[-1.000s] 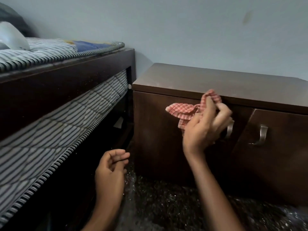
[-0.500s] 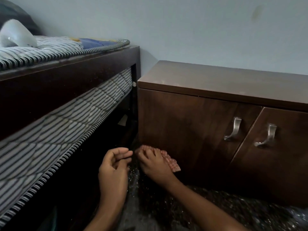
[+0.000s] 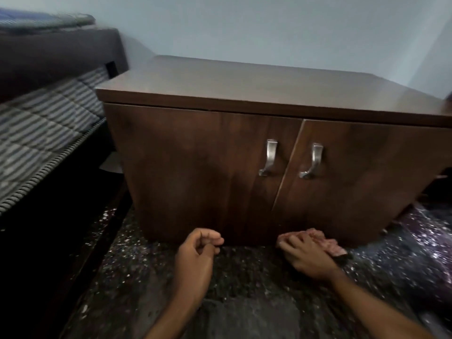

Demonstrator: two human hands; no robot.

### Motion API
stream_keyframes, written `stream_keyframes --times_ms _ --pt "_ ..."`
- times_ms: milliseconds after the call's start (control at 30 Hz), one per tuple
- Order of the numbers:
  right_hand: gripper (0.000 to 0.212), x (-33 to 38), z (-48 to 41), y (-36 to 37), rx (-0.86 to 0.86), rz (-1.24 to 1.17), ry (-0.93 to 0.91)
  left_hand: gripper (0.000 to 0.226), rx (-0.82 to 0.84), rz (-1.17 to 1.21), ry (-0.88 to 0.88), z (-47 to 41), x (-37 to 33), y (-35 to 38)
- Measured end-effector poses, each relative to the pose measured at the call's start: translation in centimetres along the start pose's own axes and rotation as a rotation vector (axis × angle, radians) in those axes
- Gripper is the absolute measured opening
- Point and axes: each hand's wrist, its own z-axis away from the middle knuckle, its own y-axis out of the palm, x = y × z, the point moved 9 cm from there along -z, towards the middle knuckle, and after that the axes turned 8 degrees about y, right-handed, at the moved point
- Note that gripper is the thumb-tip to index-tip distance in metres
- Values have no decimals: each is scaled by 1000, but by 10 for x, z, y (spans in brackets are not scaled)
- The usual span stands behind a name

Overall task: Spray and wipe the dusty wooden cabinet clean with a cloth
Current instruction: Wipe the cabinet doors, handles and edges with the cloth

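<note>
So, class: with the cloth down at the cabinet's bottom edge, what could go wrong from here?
1. The red checked cloth under the right hand lies by the speckled floor; it may pick up grit and scratch the cabinet.
2. The idle left hand holds nothing.

Pale blue painted wall (image 3: 269,28) | dark speckled stone floor (image 3: 244,277) | dark wooden bed frame (image 3: 49,57) with striped grey mattress (image 3: 41,123) at left | dim light
</note>
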Motion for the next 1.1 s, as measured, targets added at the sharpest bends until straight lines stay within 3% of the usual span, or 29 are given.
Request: stream_keyframes --times_ms 100,200,267,333,367,400,433,500,533,600,667,767,867,933,1000,1100 --pt "37 -60 55 17 30 -1 244 32 88 -24 -31 5 12 34" --pt "10 -114 103 29 175 -77 558 30 142 -49 -73 9 24 61" --pt "22 -143 132 27 230 -206 902 30 182 -77 -92 13 29 77" --pt "32 -157 164 11 48 -505 1450 29 205 -94 -102 16 32 88" --pt "40 -153 171 -2 -175 -675 1650 28 212 -97 -109 17 34 92" --pt "44 -143 164 -19 -423 -787 1712 27 218 -103 -119 18 37 95" --pt "46 -130 146 -31 -595 -865 1688 26 218 -110 -130 19 40 97" --pt "42 -101 94 -40 -666 -1039 1509 26 202 -125 -146 18 45 96" --pt "37 -86 59 -46 -610 -1080 1343 26 182 -120 -151 17 46 92" --pt "28 -51 1 -44 -367 -898 1014 27 140 -113 -164 14 47 82" --pt "43 -16 -27 -24 -75 -676 796 26 106 -118 -174 10 49 71" --pt "39 5 -18 -1 178 -575 745 25 87 -115 -206 8 59 61" --pt "16 -18 4 10 310 -720 941 28 104 -115 -247 11 65 60" --pt "3 -40 15 0 224 -1035 1124 26 155 -95 -280 11 64 66" --pt "6 -54 25 -22 46 -1648 1313 17 241 -65 -303 11 60 78" --pt "27 -50 19 -62 -139 -2515 1253 32 401 23 -262 9 44 98"
